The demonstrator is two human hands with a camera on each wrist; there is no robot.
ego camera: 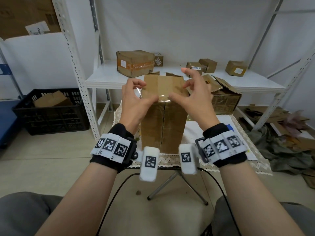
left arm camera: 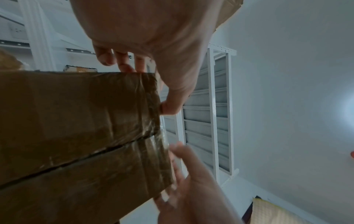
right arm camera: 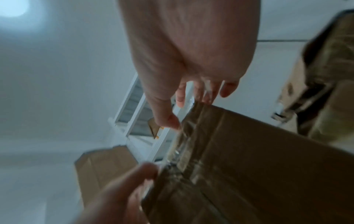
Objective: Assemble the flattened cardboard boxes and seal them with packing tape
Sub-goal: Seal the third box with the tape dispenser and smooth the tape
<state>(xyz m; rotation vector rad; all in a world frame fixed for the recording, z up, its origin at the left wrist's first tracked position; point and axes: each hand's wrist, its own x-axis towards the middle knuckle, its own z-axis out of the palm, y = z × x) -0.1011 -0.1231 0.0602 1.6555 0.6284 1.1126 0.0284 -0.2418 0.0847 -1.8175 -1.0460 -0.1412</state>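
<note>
Head view: box (ego camera: 163, 116) stands upright on the table (ego camera: 196, 132); my left hand (ego camera: 134, 99) and right hand (ego camera: 192, 97) pinch clear tape (ego camera: 163, 97) at its top edge. Left wrist view: I should press tape flat over the seam (left arm camera: 80, 160). Right wrist view: blurry; smooth outward, avoid wrinkles.

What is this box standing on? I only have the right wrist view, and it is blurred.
Observer: In the head view the cardboard box stands upright on a small table covered with a lace-edged cloth.
Operator: What is the other hand at the bottom of my picture doing?
Observer: The left hand is at the box's top left corner, pinching a loose end of the clear tape that lies over the near top edge.
Operator: Any other boxes around?
Observer: Yes, several closed boxes sit on the white shelf behind it. The largest is a taped box.
</note>
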